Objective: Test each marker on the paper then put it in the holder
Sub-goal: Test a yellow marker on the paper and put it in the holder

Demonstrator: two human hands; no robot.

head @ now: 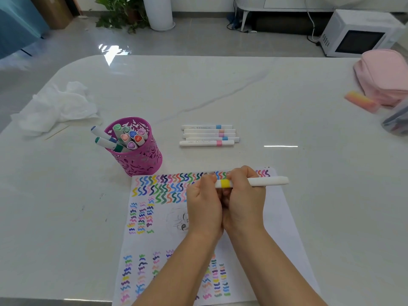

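On the white marble table, over the scribbled paper, both hands grip 1 yellow-banded marker: left hand curled round its cap end, right hand clenched on the barrel. The pink holder stands left.

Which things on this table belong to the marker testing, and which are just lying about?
Job: yellow-banded marker gripped by left hand and right hand, paper, pink holder, row of five markers.
Lying about: crumpled tissue, pink pouch, orange-pink block.
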